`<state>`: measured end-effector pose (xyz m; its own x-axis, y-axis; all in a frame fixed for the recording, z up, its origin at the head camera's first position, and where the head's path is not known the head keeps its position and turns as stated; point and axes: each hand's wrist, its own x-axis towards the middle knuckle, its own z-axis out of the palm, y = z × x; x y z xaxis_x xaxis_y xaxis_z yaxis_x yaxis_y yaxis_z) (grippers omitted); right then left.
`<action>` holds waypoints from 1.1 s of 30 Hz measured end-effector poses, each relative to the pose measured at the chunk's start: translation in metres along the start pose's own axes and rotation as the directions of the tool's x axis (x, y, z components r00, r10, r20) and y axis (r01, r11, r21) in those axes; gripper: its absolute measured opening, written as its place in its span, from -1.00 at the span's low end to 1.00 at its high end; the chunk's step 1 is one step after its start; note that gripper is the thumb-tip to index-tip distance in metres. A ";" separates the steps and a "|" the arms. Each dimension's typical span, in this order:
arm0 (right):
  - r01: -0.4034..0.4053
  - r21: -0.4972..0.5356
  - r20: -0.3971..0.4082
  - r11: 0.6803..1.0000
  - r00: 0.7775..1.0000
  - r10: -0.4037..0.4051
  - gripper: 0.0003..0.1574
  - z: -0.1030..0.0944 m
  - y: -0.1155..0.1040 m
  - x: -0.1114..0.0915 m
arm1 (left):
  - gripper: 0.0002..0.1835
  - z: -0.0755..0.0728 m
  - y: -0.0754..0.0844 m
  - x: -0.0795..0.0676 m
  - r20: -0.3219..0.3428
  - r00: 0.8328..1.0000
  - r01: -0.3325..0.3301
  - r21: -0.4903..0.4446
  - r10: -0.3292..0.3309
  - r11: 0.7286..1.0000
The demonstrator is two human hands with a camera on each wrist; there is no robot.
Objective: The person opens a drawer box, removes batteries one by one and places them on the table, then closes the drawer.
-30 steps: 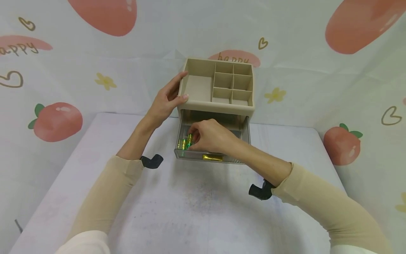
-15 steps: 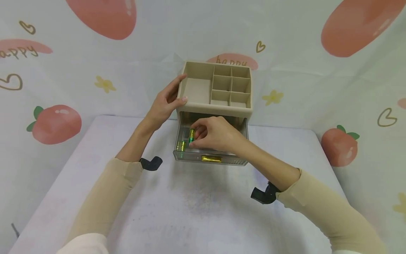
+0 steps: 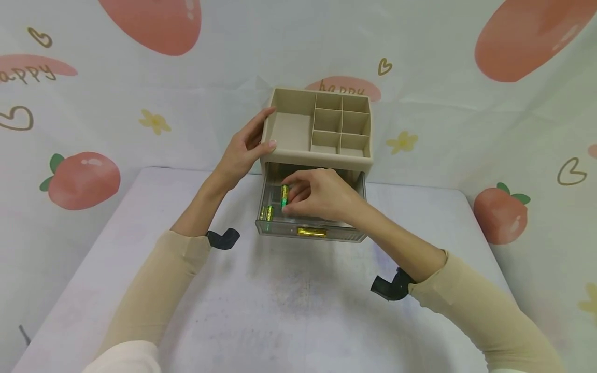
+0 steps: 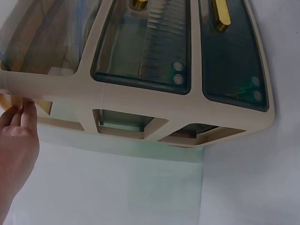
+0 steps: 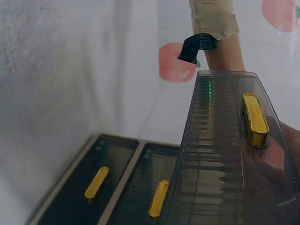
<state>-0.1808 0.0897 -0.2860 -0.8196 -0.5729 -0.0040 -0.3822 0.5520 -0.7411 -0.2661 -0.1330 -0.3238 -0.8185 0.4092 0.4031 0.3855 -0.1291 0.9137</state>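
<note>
My right hand pinches a green and gold battery between thumb and fingers, held upright over the left part of the pulled-out drawer. More batteries of the same look stand in that drawer's front left corner. In the right wrist view the drawer front with its gold handle hides most of the hand. My left hand holds the left side of the beige desk organizer, thumb on its front top edge. The left wrist view has those fingers at a side opening.
Divided compartments top the organizer. Below the pulled-out drawer are two closed drawers, one with a gold handle nearest the table. Round silver ends show behind a dark drawer front. The white table meets a fruit-print cloth behind.
My right hand has drawn a battery up from beside the others in the drawer's left corner and shifted slightly right and back with it. My left hand has stayed on the organizer.
</note>
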 end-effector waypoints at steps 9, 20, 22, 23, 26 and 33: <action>0.014 0.029 -0.036 0.999 0.999 -0.013 -0.40 -0.006 -0.003 -0.002 | -0.30 -0.001 0.000 -0.001 -0.006 1.000 0.001 0.000 -0.001 1.000; 0.032 0.184 -0.072 0.982 0.997 -0.019 -0.38 -0.015 0.001 -0.011 | -0.30 -0.001 0.000 -0.001 -0.019 1.000 0.000 0.001 0.000 1.000; 0.038 0.201 -0.080 0.979 0.997 -0.023 -0.37 -0.016 0.002 -0.014 | -0.30 -0.001 0.000 -0.001 -0.018 1.000 -0.001 -0.004 0.001 1.000; 0.040 0.212 -0.086 0.976 0.996 -0.022 -0.36 -0.017 0.002 -0.015 | -0.30 -0.001 0.000 -0.001 -0.017 1.000 -0.001 -0.006 0.001 1.000; 0.055 0.239 -0.107 0.969 0.994 -0.029 -0.34 -0.019 0.002 -0.021 | -0.30 0.000 0.000 -0.001 -0.015 1.000 0.002 -0.002 -0.002 1.000; 0.082 0.292 -0.140 0.953 0.989 -0.042 -0.32 -0.022 0.003 -0.035 | -0.30 -0.001 -0.001 0.000 -0.001 1.000 -0.004 -0.001 0.004 1.000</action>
<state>-0.1629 0.1249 -0.2730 -0.8544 -0.5052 0.1216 -0.3070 0.3020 -0.9025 -0.2667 -0.1334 -0.3246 -0.8178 0.4075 0.4064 0.3881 -0.1310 0.9123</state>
